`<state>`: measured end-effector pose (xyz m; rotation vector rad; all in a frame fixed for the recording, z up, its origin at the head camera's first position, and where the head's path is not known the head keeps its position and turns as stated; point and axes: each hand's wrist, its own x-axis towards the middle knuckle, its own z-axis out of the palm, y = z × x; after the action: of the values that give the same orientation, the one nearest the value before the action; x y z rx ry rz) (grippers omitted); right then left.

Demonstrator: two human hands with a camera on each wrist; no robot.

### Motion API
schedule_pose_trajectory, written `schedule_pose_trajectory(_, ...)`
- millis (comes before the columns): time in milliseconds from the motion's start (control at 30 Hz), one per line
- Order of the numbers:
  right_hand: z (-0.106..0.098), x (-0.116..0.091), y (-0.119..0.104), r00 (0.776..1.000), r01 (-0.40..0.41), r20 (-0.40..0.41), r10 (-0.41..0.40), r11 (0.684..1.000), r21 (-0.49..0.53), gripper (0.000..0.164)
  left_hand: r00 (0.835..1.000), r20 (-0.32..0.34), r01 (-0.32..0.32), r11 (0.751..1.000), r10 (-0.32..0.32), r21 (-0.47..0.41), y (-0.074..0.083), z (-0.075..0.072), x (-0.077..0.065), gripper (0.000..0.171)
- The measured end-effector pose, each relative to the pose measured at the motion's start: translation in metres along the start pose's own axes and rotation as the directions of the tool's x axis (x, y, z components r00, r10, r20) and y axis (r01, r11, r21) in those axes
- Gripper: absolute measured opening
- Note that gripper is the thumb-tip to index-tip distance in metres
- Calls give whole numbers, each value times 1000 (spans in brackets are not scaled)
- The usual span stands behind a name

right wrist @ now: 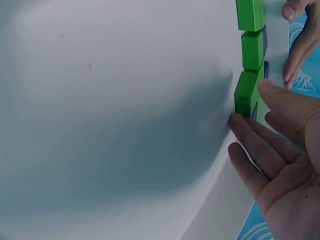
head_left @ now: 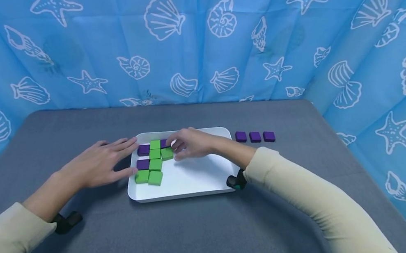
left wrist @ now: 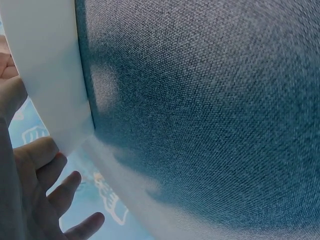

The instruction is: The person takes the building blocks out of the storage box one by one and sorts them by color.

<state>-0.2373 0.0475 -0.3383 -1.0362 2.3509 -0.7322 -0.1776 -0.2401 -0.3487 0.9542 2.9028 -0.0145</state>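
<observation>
Several green and purple blocks sit in the left part of a white tray (head_left: 197, 182). My left hand (head_left: 104, 161) has its fingers spread, with the fingertips and thumb at the tray's left rim. Inside the tray my right hand (head_left: 193, 142) reaches down, its index finger at the right end of a purple block (head_left: 164, 143). A slightly turned green block (head_left: 167, 153) lies just nearer than it, beside the curled-in fingers. In the right wrist view the thumb overlaps a green block (right wrist: 247, 92), and the fingertips come right up to its edge.
Three purple blocks (head_left: 255, 137) stand in a row on the grey table (head_left: 214, 232), right of the tray. Within the tray, two more purple blocks lie along the left wall beside a column of green ones. A blue shell-print curtain (head_left: 194, 41) hangs behind.
</observation>
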Motion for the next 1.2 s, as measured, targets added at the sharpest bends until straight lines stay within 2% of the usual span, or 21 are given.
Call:
schedule_pose_trajectory(167, 0, 1, -1, 1000, -20, -7, 20, 1000, 2, 47, 1000, -4, -2, 1000, 2, 1, 0, 0, 0, 83)
schedule_pose_trajectory(733, 3, 7, -6, 1000, -13, -21, 12, 999, -45, 45, 1000, -4, -1, 1000, 1, -8, 2, -1, 0, 83)
schedule_pose_trajectory(967, 6, 13, -10, 998, -4, -62, -4, 991, -134, 42, 1000, -3, 3, 1000, -3, -3, 1, -1, -1, 82)
schedule_pose_trajectory(1200, 9, 16, -13, 996, -57, -84, 42, 982, -182, 41, 1000, -1, 1, 1000, -1, -7, 1, 0, -1, 82)
